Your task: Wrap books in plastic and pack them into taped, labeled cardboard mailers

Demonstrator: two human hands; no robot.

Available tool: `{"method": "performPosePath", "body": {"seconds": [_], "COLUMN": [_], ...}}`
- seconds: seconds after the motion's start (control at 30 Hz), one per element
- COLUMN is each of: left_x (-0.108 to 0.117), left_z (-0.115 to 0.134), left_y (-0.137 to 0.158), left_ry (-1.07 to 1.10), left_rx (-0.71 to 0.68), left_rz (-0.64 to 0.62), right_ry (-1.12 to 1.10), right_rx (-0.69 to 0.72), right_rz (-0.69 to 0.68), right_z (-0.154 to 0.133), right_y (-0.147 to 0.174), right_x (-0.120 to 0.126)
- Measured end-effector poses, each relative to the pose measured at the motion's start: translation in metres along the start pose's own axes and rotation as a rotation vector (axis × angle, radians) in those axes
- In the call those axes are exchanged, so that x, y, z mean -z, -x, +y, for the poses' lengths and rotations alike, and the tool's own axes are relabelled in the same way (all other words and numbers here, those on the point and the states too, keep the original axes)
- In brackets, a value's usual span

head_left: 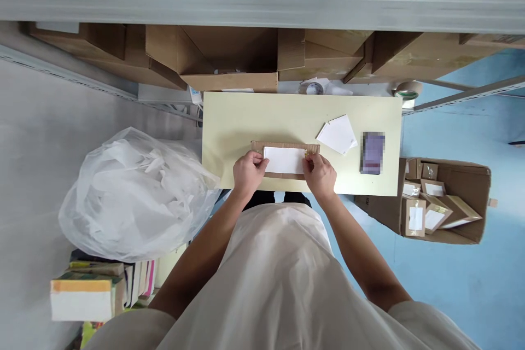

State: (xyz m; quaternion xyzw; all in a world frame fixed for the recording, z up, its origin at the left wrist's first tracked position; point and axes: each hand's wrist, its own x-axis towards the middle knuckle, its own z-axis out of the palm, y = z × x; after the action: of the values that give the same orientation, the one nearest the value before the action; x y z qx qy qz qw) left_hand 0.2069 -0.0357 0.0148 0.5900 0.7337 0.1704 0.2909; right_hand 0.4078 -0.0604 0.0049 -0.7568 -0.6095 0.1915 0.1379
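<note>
A small cardboard box [287, 176] lies on the pale yellow table close to my body, with a white label [285, 160] over most of its upper face. At the label's left end, my left hand [248, 173] has thumb and fingers pinched together on the edge. My right hand [320, 175] pinches the opposite end in the same way. Whether the label is fully stuck down cannot be seen. Several loose white labels [338, 134] lie to the right of the box. Beyond them rests a purple, pixelated flat object [372, 153].
Open cardboard boxes [229, 82] line the shelf behind the table [246, 115], with tape rolls [315, 88] nearby. A carton [486, 197] of small boxes stands at right. A clear bag [131, 202] of white material sits at left, above stacked books [82, 303].
</note>
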Motion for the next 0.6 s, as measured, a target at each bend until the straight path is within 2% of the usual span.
{"method": "performPosePath", "body": {"seconds": [0.2,0.27,0.33,0.4,0.47,0.53,0.6], "left_x": [0.011,0.017,0.021,0.019,0.012,0.001,-0.011], "left_z": [-0.015,-0.020,-0.018,-0.011,-0.001,0.006,0.007], "left_y": [-0.013,-0.012,-0.007,0.001,0.008,0.010,0.008], "left_ry": [-0.102,-0.095,-0.106,-0.152,-0.239,-0.350,-0.441], "left_rx": [0.012,-0.082,-0.261,-0.508,-0.723,-0.825,-0.831], "left_rz": [0.054,0.123,0.151,0.060,-0.106,-0.235,-0.286], "right_ry": [-0.037,-0.082,-0.096,-0.090,-0.062,-0.002,0.080], "right_rx": [-0.020,0.041,0.151,0.308,0.476,0.571,0.559], "right_rz": [0.104,0.159,0.220,0.219,0.121,-0.010,-0.101], "right_z": [0.014,0.019,0.019,0.010,-0.006,-0.023,-0.033], "right_y": [-0.004,-0.004,-0.001,0.005,0.013,0.018,0.020], "right_x": [0.002,0.007,0.013,0.016,0.012,0.002,-0.011]}}
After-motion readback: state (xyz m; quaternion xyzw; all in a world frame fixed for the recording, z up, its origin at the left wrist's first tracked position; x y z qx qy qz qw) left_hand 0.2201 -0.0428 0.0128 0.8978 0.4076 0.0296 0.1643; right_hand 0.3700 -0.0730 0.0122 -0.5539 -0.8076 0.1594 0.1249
